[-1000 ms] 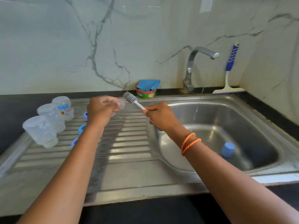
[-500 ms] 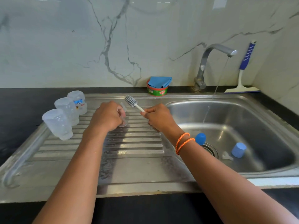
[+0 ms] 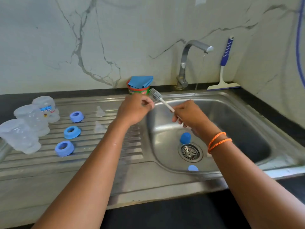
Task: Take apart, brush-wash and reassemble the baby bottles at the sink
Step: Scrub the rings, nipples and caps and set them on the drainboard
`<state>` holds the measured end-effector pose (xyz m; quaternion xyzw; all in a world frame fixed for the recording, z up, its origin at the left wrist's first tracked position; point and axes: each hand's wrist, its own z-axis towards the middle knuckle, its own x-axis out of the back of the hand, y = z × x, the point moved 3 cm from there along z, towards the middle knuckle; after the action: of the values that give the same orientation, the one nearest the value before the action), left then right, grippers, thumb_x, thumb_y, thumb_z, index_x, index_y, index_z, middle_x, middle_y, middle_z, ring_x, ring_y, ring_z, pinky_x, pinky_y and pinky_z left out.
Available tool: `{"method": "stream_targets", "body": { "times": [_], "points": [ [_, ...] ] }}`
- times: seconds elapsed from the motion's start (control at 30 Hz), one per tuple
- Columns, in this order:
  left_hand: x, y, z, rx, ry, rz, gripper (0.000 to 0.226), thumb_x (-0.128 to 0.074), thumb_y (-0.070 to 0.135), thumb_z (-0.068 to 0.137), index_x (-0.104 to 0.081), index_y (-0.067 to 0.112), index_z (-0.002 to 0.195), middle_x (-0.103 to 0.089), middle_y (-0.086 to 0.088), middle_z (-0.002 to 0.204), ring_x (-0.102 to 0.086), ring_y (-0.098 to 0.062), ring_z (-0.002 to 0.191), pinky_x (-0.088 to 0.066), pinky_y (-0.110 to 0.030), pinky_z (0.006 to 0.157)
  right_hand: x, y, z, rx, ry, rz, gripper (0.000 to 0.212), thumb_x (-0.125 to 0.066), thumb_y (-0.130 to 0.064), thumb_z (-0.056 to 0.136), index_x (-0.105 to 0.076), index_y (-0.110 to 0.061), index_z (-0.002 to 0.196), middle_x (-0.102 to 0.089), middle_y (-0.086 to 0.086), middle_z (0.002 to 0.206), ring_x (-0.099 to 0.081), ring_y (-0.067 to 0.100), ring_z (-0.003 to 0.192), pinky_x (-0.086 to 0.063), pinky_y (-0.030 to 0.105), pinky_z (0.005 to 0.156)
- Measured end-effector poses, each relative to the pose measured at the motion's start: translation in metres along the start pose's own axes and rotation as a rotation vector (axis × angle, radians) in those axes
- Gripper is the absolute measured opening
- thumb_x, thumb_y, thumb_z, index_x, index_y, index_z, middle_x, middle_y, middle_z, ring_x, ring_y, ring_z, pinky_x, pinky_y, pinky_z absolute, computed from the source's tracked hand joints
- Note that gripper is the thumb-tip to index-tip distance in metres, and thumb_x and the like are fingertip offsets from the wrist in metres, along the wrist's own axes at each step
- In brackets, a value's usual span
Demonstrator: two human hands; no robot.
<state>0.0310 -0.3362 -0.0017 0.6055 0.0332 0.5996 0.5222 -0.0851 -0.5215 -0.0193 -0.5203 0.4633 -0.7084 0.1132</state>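
Note:
My right hand point(image 3: 189, 115) grips the white handle of a small bottle brush point(image 3: 156, 95), whose grey bristle head points up and to the left over the sink's point(image 3: 234, 113) left rim. My left hand point(image 3: 134, 109) hovers just left of the bristles with its fingers curled, and I see nothing in it. Three clear bottles point(image 3: 32, 120) stand upside down on the drainboard's point(image 3: 107, 151) far left. Three blue collar rings point(image 3: 72, 132) lie beside them. Two clear teats point(image 3: 99, 127) sit on the ribs. Two blue caps point(image 3: 185, 138) lie in the basin.
The tap point(image 3: 196, 45) runs a thin stream into the basin. A green soap tub with a blue cloth point(image 3: 140, 85) stands at the back wall. A blue-handled squeegee point(image 3: 225, 63) leans in the back right corner. The drain strainer point(image 3: 190, 152) is beside one cap.
My left hand set the clear teat down on the drainboard and moved right, up to the brush head. My right hand carried the brush toward the sink.

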Motion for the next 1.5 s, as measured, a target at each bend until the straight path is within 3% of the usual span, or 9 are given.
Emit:
{"method": "stream_targets", "body": {
  "times": [0.17,0.37,0.53,0.63,0.8,1.0,1.23,1.33,1.5],
  "points": [
    [-0.085,0.039,0.032,-0.017,-0.133,-0.183,0.007,-0.074,0.036,0.084,-0.08,0.035,0.081,-0.077,0.017,0.083,-0.072,-0.005,0.078,-0.06,-0.033,0.086,0.072,0.062,-0.001,-0.093,0.174,-0.248,0.011,-0.077,-0.012,0.082,-0.08,-0.023,0.085,-0.072,0.001,0.071,-0.071,0.021,0.071,-0.063,0.042,0.079],
    [-0.185,0.073,0.047,-0.037,-0.385,-0.174,0.011,-0.074,0.02,0.092,-0.08,0.027,0.086,-0.08,0.005,0.089,-0.07,-0.01,0.073,-0.061,-0.04,0.089,0.116,0.104,-0.014,-0.13,0.246,-0.324,0.012,-0.077,-0.013,0.085,-0.081,-0.025,0.087,-0.071,0.0,0.072,-0.07,0.021,0.069,-0.056,0.031,0.074],
    [-0.263,0.073,0.033,-0.104,-0.63,0.025,0.01,-0.076,0.012,0.089,-0.083,0.014,0.094,-0.079,0.003,0.093,-0.06,0.007,0.064,-0.052,-0.021,0.081,0.115,0.11,-0.006,-0.152,0.139,-0.375,0.015,-0.074,-0.018,0.085,-0.082,-0.026,0.094,-0.064,-0.006,0.068,-0.072,0.026,0.089,-0.058,0.036,0.083],
    [-0.292,0.071,0.024,-0.067,-0.788,0.208,0.016,-0.083,0.02,0.083,-0.081,0.021,0.099,-0.074,0.006,0.094,-0.07,-0.012,0.09,-0.054,-0.027,0.085,0.116,0.111,-0.001,-0.141,0.196,-0.407,0.017,-0.071,-0.018,0.089,-0.08,-0.027,0.1,-0.072,0.002,0.096,-0.07,0.029,0.1,-0.052,0.033,0.083],
    [-0.301,0.081,0.024,-0.172,-0.757,0.516,0.046,-0.08,0.055,0.081,-0.065,0.035,0.12,-0.054,0.002,0.111,-0.058,-0.025,0.105,-0.043,-0.033,0.088,0.117,0.111,0.0,-0.127,0.244,-0.446,0.019,-0.069,-0.024,0.093,-0.077,-0.027,0.11,-0.069,0.007,0.12,-0.066,0.032,0.11,-0.048,0.034,0.084],
    [-0.307,0.082,0.021,-0.147,-0.736,0.489,0.028,-0.084,0.039,0.082,-0.066,0.029,0.101,-0.061,0.002,0.106,-0.063,-0.025,0.099,-0.046,-0.033,0.079,0.113,0.111,0.0,-0.138,0.234,-0.449,0.02,-0.071,-0.024,0.094,-0.076,-0.028,0.112,-0.067,0.008,0.124,-0.066,0.033,0.11,-0.053,0.04,0.089],
    [-0.246,0.084,0.058,0.153,-0.517,-0.36,0.025,-0.064,-0.002,0.094,-0.073,0.008,0.115,-0.076,-0.01,0.093,-0.07,-0.013,0.06,-0.058,-0.025,0.063,0.117,0.112,-0.001,-0.139,0.324,-0.39,0.02,-0.066,-0.026,0.095,-0.077,-0.023,0.113,-0.071,0.013,0.118,-0.067,0.036,0.107,-0.051,0.035,0.083],
    [-0.208,0.079,0.075,0.337,-0.228,-0.739,0.022,-0.069,0.007,0.097,-0.073,0.015,0.118,-0.078,-0.012,0.101,-0.068,-0.016,0.07,-0.063,-0.035,0.083,0.116,0.103,-0.002,-0.09,0.385,-0.282,0.015,-0.066,-0.024,0.096,-0.079,-0.021,0.104,-0.074,0.013,0.105,-0.069,0.037,0.099,-0.058,0.042,0.087],
    [-0.189,0.063,0.072,0.586,0.032,-1.242,0.027,-0.071,0.0,0.094,-0.07,0.017,0.114,-0.076,-0.008,0.09,-0.07,-0.016,0.075,-0.064,-0.031,0.078,0.1,0.094,-0.002,-0.076,0.348,-0.082,0.016,-0.061,-0.025,0.095,-0.077,-0.021,0.097,-0.073,0.013,0.097,-0.068,0.036,0.089,-0.059,0.046,0.084]
  ]
}}
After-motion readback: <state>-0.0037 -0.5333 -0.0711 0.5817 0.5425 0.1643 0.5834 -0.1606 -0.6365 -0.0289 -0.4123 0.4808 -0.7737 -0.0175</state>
